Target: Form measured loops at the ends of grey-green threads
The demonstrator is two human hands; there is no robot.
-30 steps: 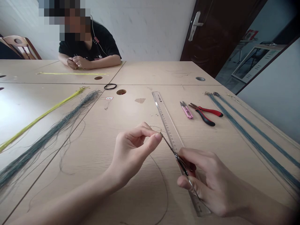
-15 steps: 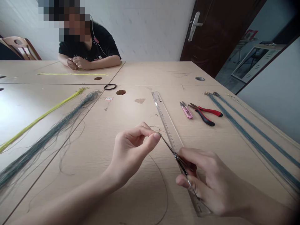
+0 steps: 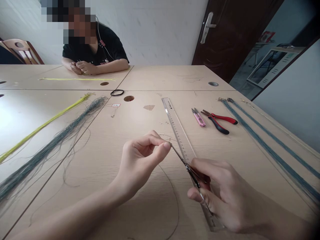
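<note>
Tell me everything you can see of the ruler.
The ruler is long, straight and clear, plastic-looking, with dark markings along its left edge and print near its far end. It lies flat on the table, slanting from far left to near right. The right hand hides part of its near half; whether they touch, I cannot tell.

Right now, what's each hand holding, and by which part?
Right hand: a slim metal tool, by its handles. Left hand: a thread, pinched near the tool's tip; exact spot hidden.
</note>
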